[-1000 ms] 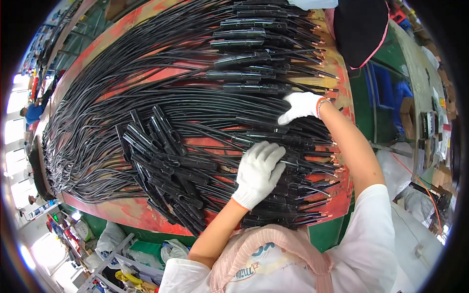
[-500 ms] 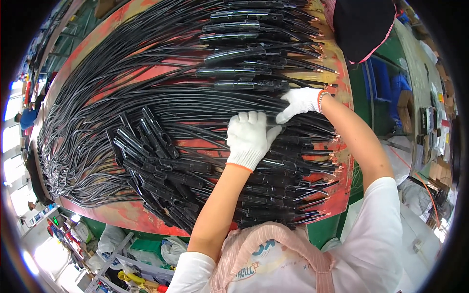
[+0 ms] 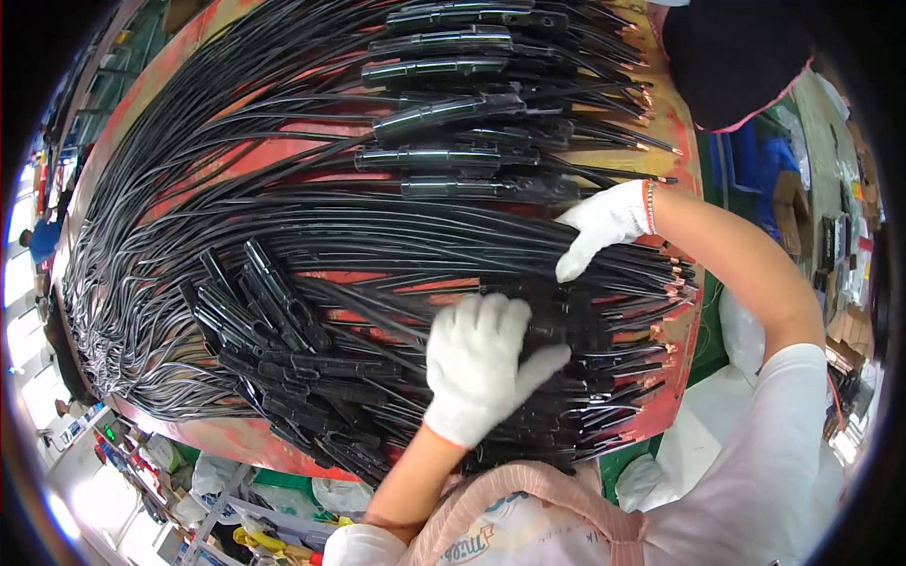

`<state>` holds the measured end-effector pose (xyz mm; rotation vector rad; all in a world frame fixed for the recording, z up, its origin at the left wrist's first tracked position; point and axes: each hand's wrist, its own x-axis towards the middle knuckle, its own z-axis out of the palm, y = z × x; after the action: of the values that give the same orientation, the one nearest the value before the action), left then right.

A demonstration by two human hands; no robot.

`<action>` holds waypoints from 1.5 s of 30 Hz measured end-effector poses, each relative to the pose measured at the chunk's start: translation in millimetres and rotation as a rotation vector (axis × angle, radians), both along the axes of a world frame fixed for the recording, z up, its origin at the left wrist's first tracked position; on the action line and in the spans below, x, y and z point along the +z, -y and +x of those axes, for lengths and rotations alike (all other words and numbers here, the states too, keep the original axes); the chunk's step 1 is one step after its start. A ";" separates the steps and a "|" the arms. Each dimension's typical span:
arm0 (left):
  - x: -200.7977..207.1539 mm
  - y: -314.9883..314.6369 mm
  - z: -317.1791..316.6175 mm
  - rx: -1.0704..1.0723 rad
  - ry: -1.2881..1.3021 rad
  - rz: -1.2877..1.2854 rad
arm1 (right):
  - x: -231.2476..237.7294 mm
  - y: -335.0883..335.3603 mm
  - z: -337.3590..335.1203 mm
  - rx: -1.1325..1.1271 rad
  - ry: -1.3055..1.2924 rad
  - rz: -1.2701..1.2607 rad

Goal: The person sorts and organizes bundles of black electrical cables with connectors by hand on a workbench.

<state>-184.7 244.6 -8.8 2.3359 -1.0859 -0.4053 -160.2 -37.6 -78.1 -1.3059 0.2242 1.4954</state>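
A thick bundle of black cables (image 3: 425,231) runs from left to right across the middle of the table. My right hand (image 3: 609,224), in a white knit glove, lies over this bundle near its right end, thumb stretched toward me and the other fingers curled partly out of sight. Stripped copper ends (image 3: 678,274) stick out to the right of it. Nearer to me, my gloved left hand (image 3: 477,363) is over the near cables, fingers spread and nothing visible in it; it is slightly blurred. Beside it lies a heap of glossy black plastic housings (image 3: 278,297).
More black housings (image 3: 439,71) lie in a row on cables at the far side. The table (image 3: 212,436) has a worn red surface. A person's dark cap (image 3: 736,61) shows at the far right. Blue bins (image 3: 750,179) and a cardboard box (image 3: 788,212) stand beyond the right edge.
My left hand has drawn back toward me from the bundle, its thumb now farther out. My right hand stays on the cables. The whole view has shifted slightly.
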 end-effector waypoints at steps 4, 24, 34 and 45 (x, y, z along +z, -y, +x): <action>-10.2 -8.7 -15.5 0.001 0.030 -0.033 | -1.3 -2.6 11.1 -0.030 -0.115 0.016; -14.2 -6.1 -19.5 0.037 0.011 -0.016 | 35.5 -46.0 -5.6 0.249 0.349 -0.612; -16.5 -9.7 -17.7 0.036 0.023 -0.051 | 41.6 -36.6 -3.0 0.007 0.259 -0.355; 36.8 -49.5 -39.5 0.424 -1.693 -0.405 | 134.6 -90.3 -36.4 -0.086 0.280 -0.113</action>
<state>-224.2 294.2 28.0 1.0413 0.1748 -1.3941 -196.6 52.6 56.5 -1.5595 0.1822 1.2254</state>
